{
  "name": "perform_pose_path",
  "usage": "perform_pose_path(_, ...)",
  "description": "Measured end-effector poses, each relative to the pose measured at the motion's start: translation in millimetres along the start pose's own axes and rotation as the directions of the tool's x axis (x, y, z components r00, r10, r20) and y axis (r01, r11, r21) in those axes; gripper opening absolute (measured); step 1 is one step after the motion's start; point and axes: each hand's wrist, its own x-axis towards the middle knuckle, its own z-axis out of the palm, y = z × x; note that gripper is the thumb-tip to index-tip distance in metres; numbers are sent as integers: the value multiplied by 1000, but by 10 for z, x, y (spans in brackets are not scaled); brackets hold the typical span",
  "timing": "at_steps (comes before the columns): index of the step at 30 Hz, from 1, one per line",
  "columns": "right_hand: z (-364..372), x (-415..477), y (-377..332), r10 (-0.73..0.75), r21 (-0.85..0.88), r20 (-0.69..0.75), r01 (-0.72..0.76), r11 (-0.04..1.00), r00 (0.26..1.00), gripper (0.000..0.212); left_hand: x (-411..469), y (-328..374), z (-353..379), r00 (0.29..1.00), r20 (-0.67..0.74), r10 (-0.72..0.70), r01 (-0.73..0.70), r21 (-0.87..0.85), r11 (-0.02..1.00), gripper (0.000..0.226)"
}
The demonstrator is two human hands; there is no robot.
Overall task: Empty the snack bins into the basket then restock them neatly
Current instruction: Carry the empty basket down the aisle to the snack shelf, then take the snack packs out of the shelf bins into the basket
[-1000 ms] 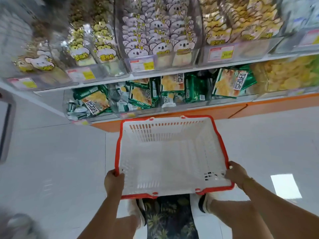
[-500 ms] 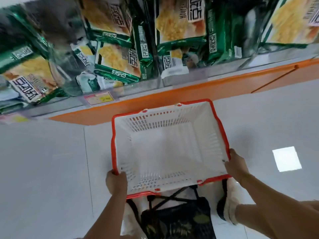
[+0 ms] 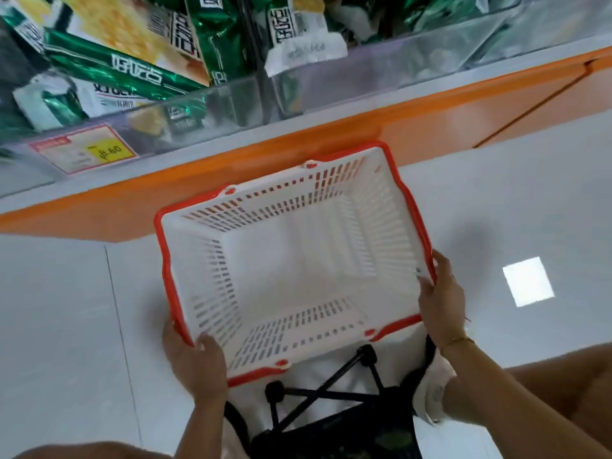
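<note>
White-walled, red-rimmed basket (image 3: pixel 381 226) sits empty below the snack bins (image 3: pixel 364 77) at the shelf's front edge, placed to catch packets (image 3: pixel 109 67). Left hand (image 3: pixel 195 362) and right hand (image 3: pixel 440 303) each grip its rim, fingers curled; whether it touches the floor is unclear.

I cannot read the blurred price label (image 3: pixel 82 150), the green snack packets (image 3: pixel 132 71) run off the top edge, and the basket (image 3: pixel 390 226) hides the fingers of the left hand (image 3: pixel 195 366).
</note>
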Motion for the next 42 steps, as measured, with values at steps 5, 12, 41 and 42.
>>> perform_pose_path(5,134,0,-64,11,24,-208,-6,1000,978,39,-65,7,38,999,-5,40,-40,8,999,71)
perform_pose_path(12,232,59,48,84,94,-255,-62,994,963,26,-16,-43,79,994,0,109,-109,22,994,69)
perform_pose_path(41,-1875,-231,-2359,-773,48,-114,781,623,624,27,-182,2473,-1263,537,-45,843,-834,-181,522,14)
perform_pose_path(42,-1951,-144,-2443,-780,6,-106,785,620,617,32,-152,2650,-1220,516,-21,856,-845,-174,505,14)
